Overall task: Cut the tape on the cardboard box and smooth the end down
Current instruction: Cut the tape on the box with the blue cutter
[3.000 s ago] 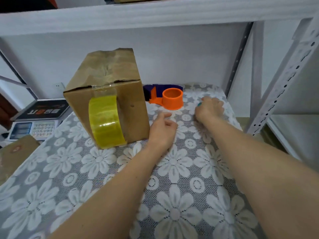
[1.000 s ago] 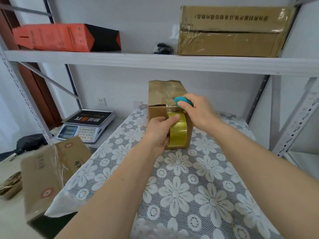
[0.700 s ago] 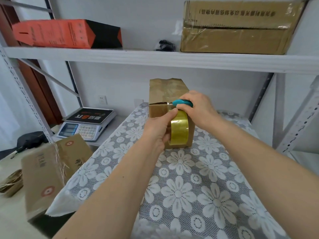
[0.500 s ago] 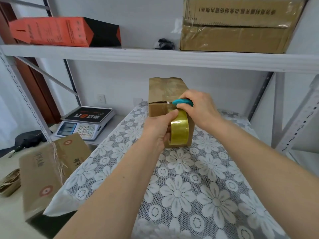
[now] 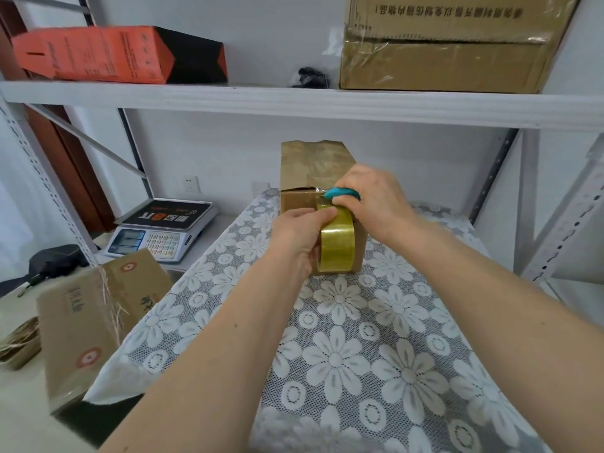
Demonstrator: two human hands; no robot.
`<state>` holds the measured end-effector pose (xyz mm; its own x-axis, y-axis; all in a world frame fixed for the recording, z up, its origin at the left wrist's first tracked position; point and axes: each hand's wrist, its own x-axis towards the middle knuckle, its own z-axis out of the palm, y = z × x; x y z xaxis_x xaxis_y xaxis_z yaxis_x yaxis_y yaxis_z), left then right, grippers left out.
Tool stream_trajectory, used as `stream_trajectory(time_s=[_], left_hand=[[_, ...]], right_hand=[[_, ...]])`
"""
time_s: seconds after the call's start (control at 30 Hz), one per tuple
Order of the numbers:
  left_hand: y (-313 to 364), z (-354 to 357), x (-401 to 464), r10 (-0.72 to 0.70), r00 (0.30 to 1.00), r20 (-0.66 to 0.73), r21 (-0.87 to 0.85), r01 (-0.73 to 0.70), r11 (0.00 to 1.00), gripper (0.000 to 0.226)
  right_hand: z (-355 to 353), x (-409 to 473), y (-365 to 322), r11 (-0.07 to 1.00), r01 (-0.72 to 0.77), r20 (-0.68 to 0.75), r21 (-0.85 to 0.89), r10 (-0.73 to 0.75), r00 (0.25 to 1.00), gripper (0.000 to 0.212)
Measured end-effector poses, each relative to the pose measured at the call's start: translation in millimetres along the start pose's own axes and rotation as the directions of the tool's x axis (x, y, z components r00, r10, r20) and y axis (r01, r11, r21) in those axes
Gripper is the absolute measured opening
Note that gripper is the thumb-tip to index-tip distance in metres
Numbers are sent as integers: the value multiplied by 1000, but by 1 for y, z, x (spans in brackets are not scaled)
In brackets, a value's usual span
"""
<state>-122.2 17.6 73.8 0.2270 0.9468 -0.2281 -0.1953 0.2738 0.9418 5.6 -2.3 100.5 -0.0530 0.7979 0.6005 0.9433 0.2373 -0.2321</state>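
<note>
A brown cardboard box (image 5: 304, 165) stands at the far end of the flowered tablecloth (image 5: 359, 338). A roll of yellow tape (image 5: 338, 248) hangs against the box's near face, joined to the box top by a strip. My left hand (image 5: 299, 233) grips the roll's left side, thumb across its top. My right hand (image 5: 376, 199) is closed around a small teal cutter (image 5: 341, 192), whose tip rests on the tape strip at the box's upper front edge. The blade itself is hidden.
A weighing scale (image 5: 160, 228) sits left of the table. Another cardboard box (image 5: 94, 312) stands at the lower left. The shelf (image 5: 294, 99) overhead carries an orange box (image 5: 98, 53) and a large carton (image 5: 451, 44). Metal rack uprights (image 5: 562, 220) rise on the right.
Three seconds ago both hands lay on the cloth and the roll hung free. Since then my left hand took the roll and my right brought the teal cutter against the strip.
</note>
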Motion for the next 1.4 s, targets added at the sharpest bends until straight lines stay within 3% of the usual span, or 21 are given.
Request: stream_trajectory(time_s=[0.2, 0.5, 0.6, 0.87, 1.4], left_hand=[[1, 3, 4, -15, 1000, -14, -1, 15, 1000, 30], [-4, 12, 9, -4, 996, -94, -69, -2, 998, 43], [-12, 12, 10, 61, 993, -96, -44, -65, 997, 62], [-13, 2, 11, 49, 998, -29, -33, -50, 998, 52], [-11, 4, 15, 33, 998, -46, -21, -34, 999, 46]], right_hand=[[2, -2, -1, 999, 20, 3, -42, -20, 1000, 19], [-1, 0, -4, 996, 32, 30, -87, -29, 999, 22], [-1, 0, -3, 996, 27, 23, -82, -25, 999, 22], [1, 0, -4, 995, 43, 33, -91, -40, 999, 24], [-1, -3, -9, 968, 109, 120, -227, -83, 989, 26]])
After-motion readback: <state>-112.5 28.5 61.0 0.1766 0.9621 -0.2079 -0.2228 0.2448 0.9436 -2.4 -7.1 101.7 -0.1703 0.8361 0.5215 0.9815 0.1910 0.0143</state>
